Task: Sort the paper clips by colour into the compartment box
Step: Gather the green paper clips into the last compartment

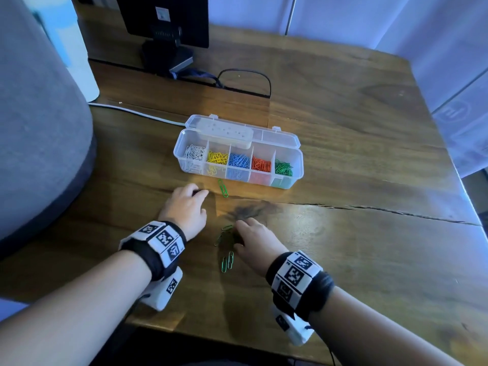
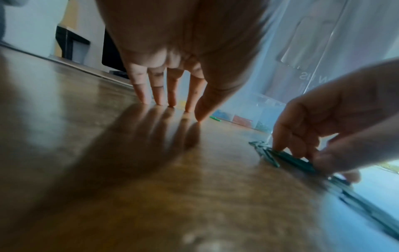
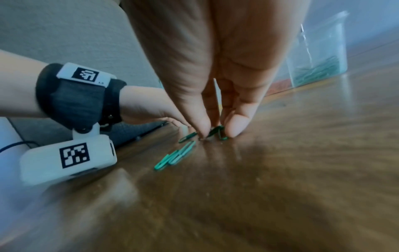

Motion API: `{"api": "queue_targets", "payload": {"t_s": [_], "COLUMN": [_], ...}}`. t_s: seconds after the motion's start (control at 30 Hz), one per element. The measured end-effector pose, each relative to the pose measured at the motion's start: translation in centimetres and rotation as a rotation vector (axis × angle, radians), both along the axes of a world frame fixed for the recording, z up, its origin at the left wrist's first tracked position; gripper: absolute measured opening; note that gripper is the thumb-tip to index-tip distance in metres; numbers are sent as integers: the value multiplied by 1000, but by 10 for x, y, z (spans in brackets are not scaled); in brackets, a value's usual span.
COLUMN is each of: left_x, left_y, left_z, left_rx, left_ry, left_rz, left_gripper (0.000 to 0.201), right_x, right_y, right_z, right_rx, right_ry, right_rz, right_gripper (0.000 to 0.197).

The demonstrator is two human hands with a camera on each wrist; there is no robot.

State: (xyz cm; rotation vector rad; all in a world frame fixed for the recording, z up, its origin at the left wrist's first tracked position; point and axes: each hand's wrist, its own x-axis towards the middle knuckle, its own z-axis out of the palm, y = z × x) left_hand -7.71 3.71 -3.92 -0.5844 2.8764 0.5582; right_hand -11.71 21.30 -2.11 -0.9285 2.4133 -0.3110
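Green clips (image 1: 227, 249), near desk (image 1: 369, 233) edge: light, thin, slippery; pinch by wire loops. Right hand (image 1: 253, 237) pinching several; left hand (image 1: 186, 207) relaxed, fingertips on desk.

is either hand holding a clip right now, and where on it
The right hand pinches a green clip off the table; where on it cannot be told. The left hand holds nothing.

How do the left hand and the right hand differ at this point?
The left hand rests straight fingertips on the table and holds nothing; the right hand pinches green paper clips. The left hand sits nearer the compartment box, the right hand nearer the person. Both touch the table.
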Motion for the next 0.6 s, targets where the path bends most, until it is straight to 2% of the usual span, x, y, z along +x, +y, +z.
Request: {"api": "queue_targets", "payload": {"t_s": [0.07,0.17,0.27,0.37,0.47,0.53,0.6], "left_x": [-3,-2,6,14,4,-7,-16], "left_y": [5,13,23,29,23,17,15], "left_z": [0,0,-1,-1,0,-1,-2], "left_rx": [-1,-3,12,72,71,10,-14], "left_ry": [1,-8,-11,31,114,64,-22], "left_rz": [-40,-119,-230,-269,-194,-158,-180], "left_gripper": [46,43,47,41,40,52,56], "right_x": [-3,-17,-33,-40,-36,-27,-19], "right_y": [-5,-5,2,10,16,20,22], "right_z": [1,1,5,3,-2,0,3], "right_rx": [-37,-166,-136,-81,-39,-6,13], "right_ry": [-10,30,8,-16,-15,-24,-47], "right_rz": [-24,-166,-238,-187,-128,-53,13], "right_gripper": [23,25,33,38,29,22,20]}}
